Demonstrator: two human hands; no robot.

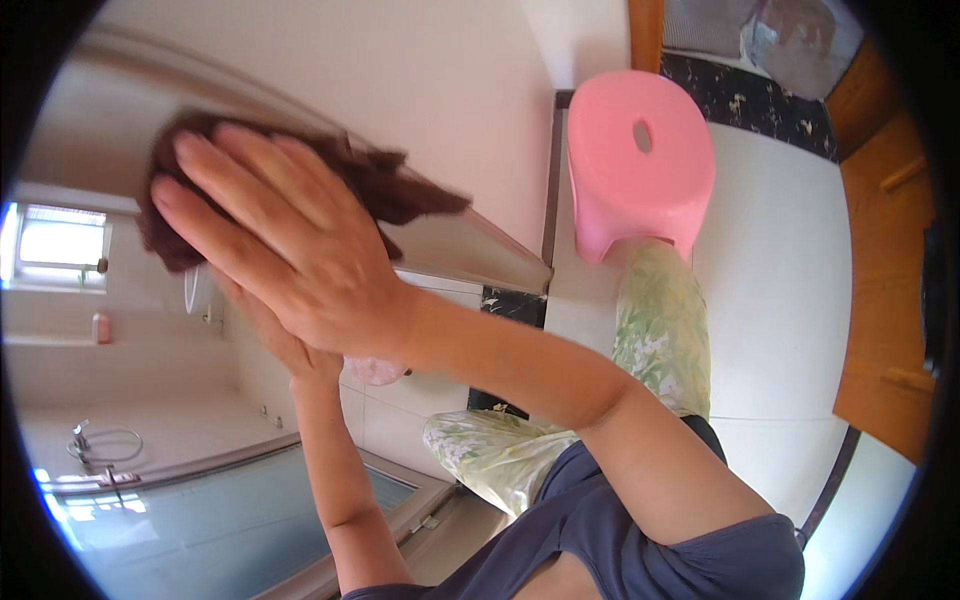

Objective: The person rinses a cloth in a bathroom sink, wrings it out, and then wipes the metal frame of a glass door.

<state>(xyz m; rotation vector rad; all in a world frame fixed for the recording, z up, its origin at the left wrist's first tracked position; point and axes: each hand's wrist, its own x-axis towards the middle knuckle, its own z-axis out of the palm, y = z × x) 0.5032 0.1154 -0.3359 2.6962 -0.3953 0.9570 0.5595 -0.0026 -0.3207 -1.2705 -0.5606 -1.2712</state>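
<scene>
My right hand is spread over a dark brown cloth, its fingers extended along it. The cloth lies against a brownish frame, and a loose corner sticks out past my wrist. Mostly covered by the right hand, my left hand comes up from below, close to the cloth. Its fingers are hidden, so I cannot tell whether it grips anything. Both arms are raised in front of me.
A pink plastic stool stands on pale floor tiles beside my leg. Wooden cabinetry is at the right. Leftward are a small window, a shower hose and a bluish glass panel. A black threshold crosses the floor.
</scene>
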